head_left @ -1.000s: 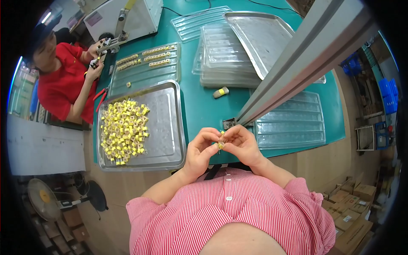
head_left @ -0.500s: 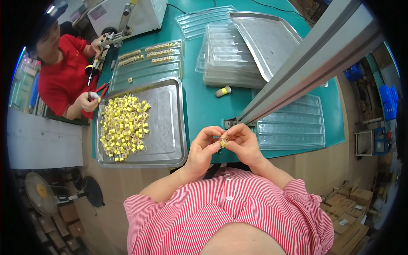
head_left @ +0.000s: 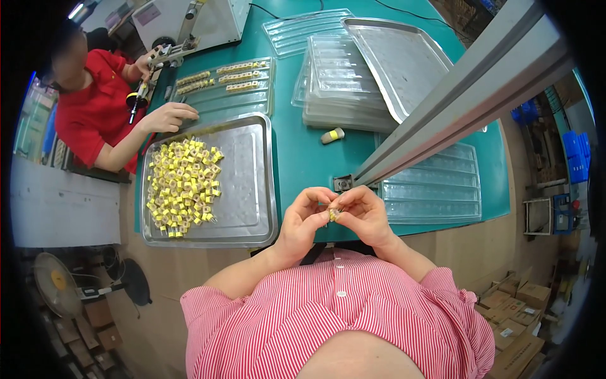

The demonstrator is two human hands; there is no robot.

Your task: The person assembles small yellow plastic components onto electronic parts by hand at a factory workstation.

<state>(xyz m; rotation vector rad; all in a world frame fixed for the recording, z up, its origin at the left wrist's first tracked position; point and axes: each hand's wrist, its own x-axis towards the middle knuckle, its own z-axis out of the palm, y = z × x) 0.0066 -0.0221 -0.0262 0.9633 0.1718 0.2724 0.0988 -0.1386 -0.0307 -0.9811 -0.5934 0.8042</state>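
Step in hand, as I read it: two-handed fingertip work on one small yellow part (head_left: 334, 215). It sits between your hands, in front of your shirt, near the table (head_left: 303, 158) edge. Your left hand (head_left: 298, 226) pinches it, thumb against fingertips; your right hand (head_left: 367, 220) looks pinched on the other side, digits curled in. Can't tell exactly what each fingertip presses.

Next move, my judgement: calls for a light, steady pinch and small finger motions; squeeze hard and thin leads could bend.

Part looks: yellow, tiny, mostly covered by your fingers, so its orientation and the state of its leads are unclear. The loose heap of similar parts (head_left: 182, 189) at the left of the metal tray (head_left: 245, 189) shows it better: yellow wrap, pale blocky core with a hole, thin metal leads sticking out at mixed angles.
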